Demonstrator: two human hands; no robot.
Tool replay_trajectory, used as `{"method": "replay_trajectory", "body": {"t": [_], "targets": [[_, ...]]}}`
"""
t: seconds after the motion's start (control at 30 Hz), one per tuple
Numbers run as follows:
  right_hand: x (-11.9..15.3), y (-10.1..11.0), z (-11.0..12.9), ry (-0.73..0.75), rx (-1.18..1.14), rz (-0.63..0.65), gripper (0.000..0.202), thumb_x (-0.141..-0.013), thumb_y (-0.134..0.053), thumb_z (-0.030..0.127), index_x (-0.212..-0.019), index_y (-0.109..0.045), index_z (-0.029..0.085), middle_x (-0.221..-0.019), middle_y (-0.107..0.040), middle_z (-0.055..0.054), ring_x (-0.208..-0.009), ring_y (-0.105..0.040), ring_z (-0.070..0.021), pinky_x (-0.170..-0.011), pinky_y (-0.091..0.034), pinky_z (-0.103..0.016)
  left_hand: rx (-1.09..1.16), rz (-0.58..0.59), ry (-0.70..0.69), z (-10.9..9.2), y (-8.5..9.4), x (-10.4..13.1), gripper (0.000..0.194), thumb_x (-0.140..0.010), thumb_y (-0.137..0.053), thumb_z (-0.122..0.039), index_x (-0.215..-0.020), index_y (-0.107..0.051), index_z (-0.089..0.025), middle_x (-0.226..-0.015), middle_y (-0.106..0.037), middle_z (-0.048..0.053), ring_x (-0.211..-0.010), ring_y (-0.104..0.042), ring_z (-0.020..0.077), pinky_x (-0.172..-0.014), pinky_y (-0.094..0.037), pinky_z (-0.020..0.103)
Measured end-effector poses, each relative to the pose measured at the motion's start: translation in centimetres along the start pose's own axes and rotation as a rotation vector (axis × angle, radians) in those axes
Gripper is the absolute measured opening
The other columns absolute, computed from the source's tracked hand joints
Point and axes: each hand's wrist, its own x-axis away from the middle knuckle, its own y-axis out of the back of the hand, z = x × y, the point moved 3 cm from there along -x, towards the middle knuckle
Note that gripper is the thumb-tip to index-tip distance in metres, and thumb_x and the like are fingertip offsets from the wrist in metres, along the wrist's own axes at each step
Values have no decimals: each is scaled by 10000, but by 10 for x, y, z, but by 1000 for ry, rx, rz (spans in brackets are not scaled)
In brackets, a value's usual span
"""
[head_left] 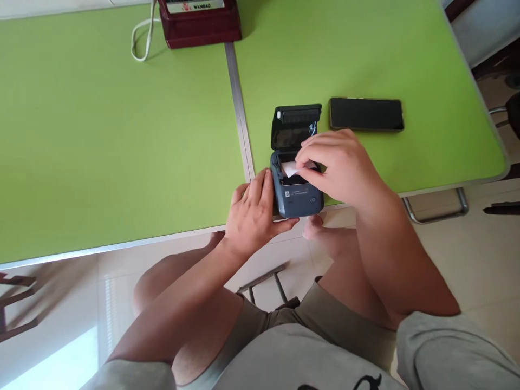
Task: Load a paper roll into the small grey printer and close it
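A small dark blue-grey label printer stands at the front edge of the green table, its black lid flipped up and back. My left hand braces the printer, with fingers along its left side and the thumb across its front. Over the open compartment, my right hand pinches a piece of white paper between thumb and fingers. Part of that paper lies inside the compartment, and my right hand hides the rest.
A black smartphone lies behind my right hand. At the back is a dark red device with a white cord. A metal strip divides the green tabletop. A metal handle-like bar shows below the table's right edge.
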Motion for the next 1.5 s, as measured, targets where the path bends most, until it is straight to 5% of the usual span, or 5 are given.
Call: {"method": "replay_trajectory", "body": {"t": [0.3,0.57,0.83,1.13,1.5], "targets": [[10,24,21,85,-158,224,173,-894,-663,219,-724,-685,245,-779,-720,11,-800,-646,-189,-794,-452,-391,21,26,-53,-3,7,1,640,-941,-657,-644,-1519,-539,-398,-1586,-515,171,-1371,-593,340,-1096,-451,480],[0,16,-8,-201,-211,-224,402,-902,-656,270,-1296,-573,289,-1375,-660,-91,-692,-630,-124,-611,-510,-330,4,18,-70,-3,4,1,565,-938,-674,-621,-1456,-587,-411,-1567,-508,193,-1361,-592,334,-1099,-445,502],[20,12,-10,-350,-548,-535,161,-909,-671,380,-983,-581,268,-670,-517,46,-491,-420,-107,-466,-299,-299,19,23,-65,-3,6,0,552,-930,-704,-587,-1440,-584,-410,-1575,-505,187,-1372,-584,334,-1098,-450,521],[49,-29,-12,-749,-731,-142,531,-857,-696,531,-566,-367,234,-487,-382,62,-461,-376,-84,-455,-279,-255,-10,-10,-50,-3,4,0,778,-889,-733,-587,-1569,-478,-309,-1542,-543,211,-1330,-623,347,-1092,-461,492],[42,-26,-11,-707,-646,-86,480,-838,-637,476,-584,-308,237,-544,-299,64,-512,-312,-78,-490,-238,-260,-9,-67,-17,-4,5,-3,799,-801,-784,-595,-1495,-553,-273,-1510,-599,172,-1271,-676,316,-1066,-492,446]]}}
